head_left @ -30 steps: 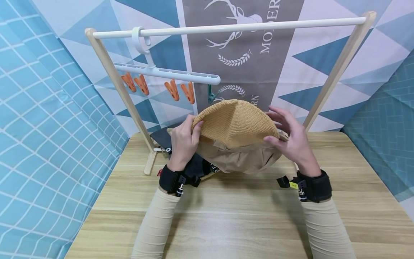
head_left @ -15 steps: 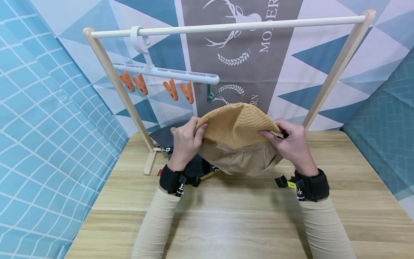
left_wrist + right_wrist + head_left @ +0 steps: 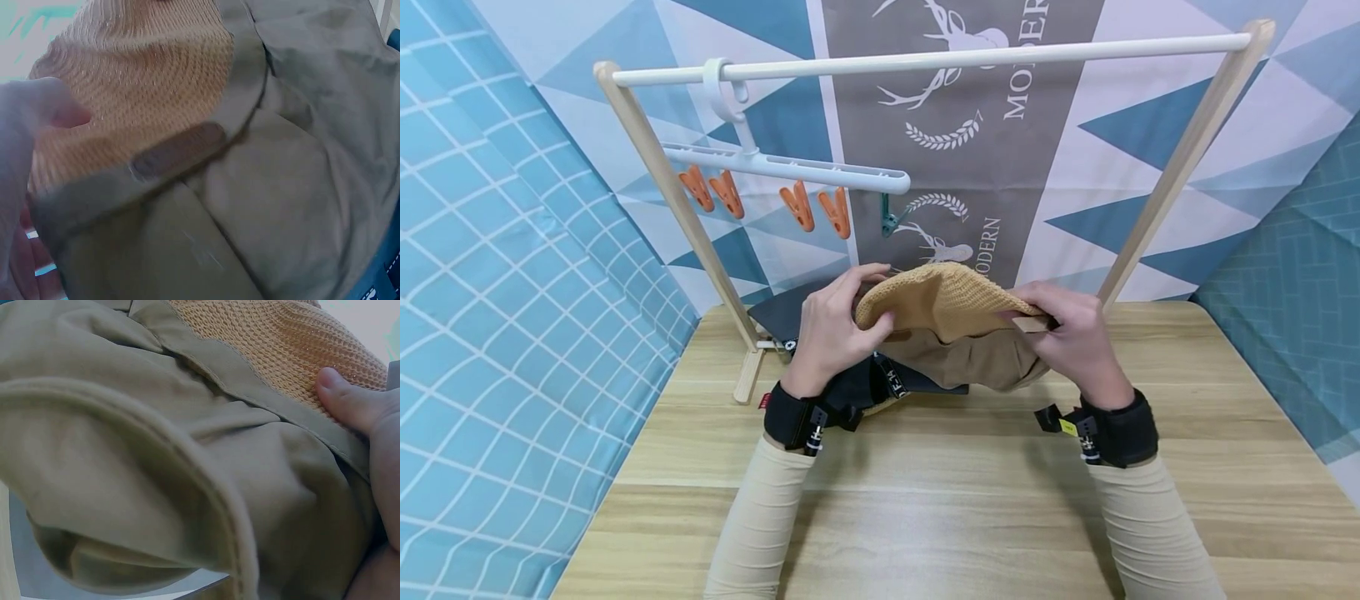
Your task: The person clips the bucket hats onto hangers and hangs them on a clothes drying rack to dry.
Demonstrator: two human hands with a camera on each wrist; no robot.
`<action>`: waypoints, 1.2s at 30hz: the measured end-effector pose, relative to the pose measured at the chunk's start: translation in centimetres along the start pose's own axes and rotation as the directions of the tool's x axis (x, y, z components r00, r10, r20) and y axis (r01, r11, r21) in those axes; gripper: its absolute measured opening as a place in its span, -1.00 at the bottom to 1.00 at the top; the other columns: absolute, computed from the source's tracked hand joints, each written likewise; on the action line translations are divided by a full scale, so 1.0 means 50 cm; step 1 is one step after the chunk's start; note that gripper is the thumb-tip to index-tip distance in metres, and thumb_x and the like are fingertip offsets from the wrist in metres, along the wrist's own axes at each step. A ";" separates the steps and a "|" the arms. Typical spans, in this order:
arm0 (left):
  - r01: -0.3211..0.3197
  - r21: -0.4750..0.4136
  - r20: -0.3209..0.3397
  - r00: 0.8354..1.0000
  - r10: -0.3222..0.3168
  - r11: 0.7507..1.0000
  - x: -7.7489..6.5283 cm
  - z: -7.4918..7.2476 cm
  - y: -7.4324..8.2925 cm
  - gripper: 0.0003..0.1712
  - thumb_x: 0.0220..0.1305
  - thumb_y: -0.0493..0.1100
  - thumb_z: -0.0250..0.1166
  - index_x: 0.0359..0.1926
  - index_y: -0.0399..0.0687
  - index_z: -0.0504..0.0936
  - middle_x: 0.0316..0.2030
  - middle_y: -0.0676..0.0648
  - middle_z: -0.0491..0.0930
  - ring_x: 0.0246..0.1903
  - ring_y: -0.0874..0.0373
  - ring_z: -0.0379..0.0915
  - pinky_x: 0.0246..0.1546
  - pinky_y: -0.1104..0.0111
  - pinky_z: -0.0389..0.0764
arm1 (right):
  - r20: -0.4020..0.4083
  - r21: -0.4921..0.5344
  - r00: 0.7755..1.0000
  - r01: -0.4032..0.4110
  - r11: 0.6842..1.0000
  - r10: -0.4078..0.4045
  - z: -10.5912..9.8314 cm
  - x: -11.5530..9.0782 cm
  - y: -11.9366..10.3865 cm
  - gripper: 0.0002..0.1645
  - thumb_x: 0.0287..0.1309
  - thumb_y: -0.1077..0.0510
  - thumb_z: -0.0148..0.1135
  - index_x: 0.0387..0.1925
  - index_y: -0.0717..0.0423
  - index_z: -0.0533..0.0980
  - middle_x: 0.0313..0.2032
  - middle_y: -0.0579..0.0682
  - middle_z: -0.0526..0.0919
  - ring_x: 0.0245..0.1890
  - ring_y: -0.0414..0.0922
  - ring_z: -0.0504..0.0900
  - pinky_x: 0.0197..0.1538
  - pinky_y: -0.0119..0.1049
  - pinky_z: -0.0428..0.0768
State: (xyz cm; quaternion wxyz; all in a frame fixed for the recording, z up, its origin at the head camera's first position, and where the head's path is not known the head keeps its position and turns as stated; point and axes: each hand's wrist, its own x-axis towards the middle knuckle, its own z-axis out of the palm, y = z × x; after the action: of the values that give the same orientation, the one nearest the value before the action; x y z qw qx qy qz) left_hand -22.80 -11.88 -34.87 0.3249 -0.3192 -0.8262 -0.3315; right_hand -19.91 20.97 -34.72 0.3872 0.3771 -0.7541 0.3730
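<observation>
a hat [image 3: 955,321] is held up over the wooden table [image 3: 940,500], tilted so that its yellow knitted crown [image 3: 955,292] is uppermost and its khaki brim [image 3: 970,362] droops on the near side. the left hand [image 3: 835,329] grips the hat's left edge in a loose curve, thumb on the knitted part and fingers round the far side, where they are partly hidden. the right hand [image 3: 1075,337] pinches the right edge more tightly, thumb pressed on the knit; most of its fingers are out of sight behind the cloth. a brown oval patch [image 3: 178,150] sits on the khaki band between crown and brim, its marking too blurred to read.

below the hat and to its left, dark cloth [image 3: 850,387] lies on the table, with a white-lettered strip [image 3: 892,377] and a yellow knitted edge [image 3: 887,406] peeking out on the near side.

on the far side stands a rack with wooden posts [image 3: 1187,162] and a white rod [image 3: 940,60]. a pale hanger [image 3: 790,169] hangs from the rod's left part, bearing four orange clips [image 3: 797,206] and, at its right end, a green clip [image 3: 889,218]. behind it is a backdrop [image 3: 955,167] printed with stags and triangles. black bands [image 3: 788,415] circle both wrists, above cream sleeves [image 3: 760,508].
</observation>
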 end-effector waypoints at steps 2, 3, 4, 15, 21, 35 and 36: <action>-0.015 0.008 0.003 1.000 0.015 1.000 0.001 0.002 0.004 -0.40 0.34 -0.08 0.54 0.37 -0.05 0.72 0.12 -0.12 0.88 -0.21 -0.04 0.80 -0.27 0.10 0.69 | 0.000 0.007 0.999 0.041 0.999 -0.041 0.005 0.002 -0.001 -0.68 0.07 0.60 0.50 -0.16 0.28 0.82 -0.28 0.21 0.89 -0.11 -0.39 0.83 0.14 -0.70 0.60; -0.023 0.009 0.003 1.000 0.023 1.000 0.001 0.004 0.007 -0.42 0.35 -0.08 0.57 0.36 -0.05 0.73 0.13 -0.12 0.88 -0.13 -0.05 0.84 -0.20 0.08 0.74 | 0.000 0.010 0.998 0.057 0.998 -0.057 0.007 0.003 -0.001 -0.67 0.10 0.58 0.49 -0.13 0.27 0.83 -0.27 0.20 0.90 -0.11 -0.37 0.84 0.15 -0.70 0.61; -0.032 0.009 0.001 0.999 0.032 0.999 0.002 0.006 0.009 -0.43 0.36 -0.09 0.60 0.35 -0.07 0.75 0.13 -0.13 0.88 -0.03 -0.07 0.86 -0.11 0.06 0.78 | 0.001 0.024 0.998 0.064 0.998 -0.064 0.009 0.004 -0.003 -0.68 0.13 0.56 0.48 -0.12 0.26 0.84 -0.25 0.22 0.91 -0.09 -0.37 0.85 0.16 -0.69 0.61; -0.052 0.046 -0.033 0.998 0.053 0.998 0.003 0.021 0.022 -0.80 0.42 -0.16 0.59 -0.03 -0.14 0.86 -0.18 -0.17 0.91 -0.25 -0.07 0.87 -0.22 0.05 0.79 | 0.028 0.053 0.996 0.085 0.995 -0.087 0.019 0.005 -0.005 -0.46 0.59 -0.18 0.36 -0.13 0.23 0.86 -0.31 0.16 0.91 -0.23 -0.35 0.84 -0.02 -0.68 0.61; -0.036 0.064 -0.051 0.998 0.039 0.997 0.004 0.018 0.024 -0.88 0.45 -0.23 0.55 -0.06 -0.16 0.86 -0.22 -0.20 0.91 -0.29 -0.08 0.86 -0.21 0.03 0.80 | 0.023 0.029 0.999 0.046 0.998 -0.047 0.017 0.003 -0.006 -0.65 0.56 0.02 0.46 -0.15 0.28 0.83 -0.34 0.17 0.90 -0.35 -0.19 0.87 -0.09 -0.68 0.58; -0.001 0.072 -0.067 0.998 0.006 0.997 0.001 0.001 0.024 -0.42 0.18 -0.66 0.18 0.07 -0.16 0.85 -0.10 -0.23 0.92 -0.30 -0.15 0.86 -0.38 0.24 0.45 | -0.074 0.000 0.981 -0.182 0.983 0.181 0.003 0.002 -0.013 -0.49 0.10 0.71 0.31 -0.02 0.30 0.85 -0.16 0.32 0.91 0.07 -0.77 0.68 0.13 -0.71 0.61; -0.001 0.073 -0.066 0.998 0.006 0.997 0.001 0.001 0.024 -0.42 0.18 -0.65 0.19 0.07 -0.16 0.85 -0.09 -0.23 0.93 -0.30 -0.15 0.86 -0.37 0.26 0.43 | -0.078 0.001 0.979 -0.187 0.982 0.187 0.004 0.003 -0.014 -0.48 0.10 0.71 0.31 -0.02 0.29 0.85 -0.16 0.32 0.91 0.07 -0.77 0.68 0.14 -0.71 0.61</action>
State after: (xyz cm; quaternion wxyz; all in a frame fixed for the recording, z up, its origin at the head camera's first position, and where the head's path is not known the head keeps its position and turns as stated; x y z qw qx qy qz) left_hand -21.94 -11.13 -34.46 0.3641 -0.2976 -0.8260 -0.3109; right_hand -19.44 20.46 -34.51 0.3807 0.2886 -0.7717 0.4198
